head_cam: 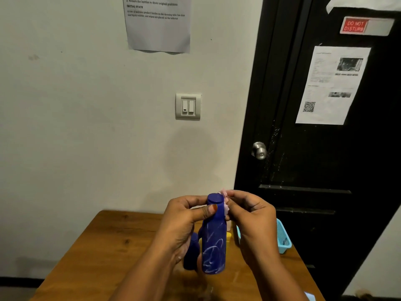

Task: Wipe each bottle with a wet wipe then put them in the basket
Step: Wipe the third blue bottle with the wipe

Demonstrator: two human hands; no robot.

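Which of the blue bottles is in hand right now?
The white-streaked blue bottle, gripped by the left hand while the right hand holds the wet wipe at its cap. The plain blue bottle sits lower, partly behind the left hand.

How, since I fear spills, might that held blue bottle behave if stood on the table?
Tall and narrow, the blue bottle probably tips easily. Its round body would likely roll once down. Smooth, white-smeared plastic under a damp wipe may feel slippery.
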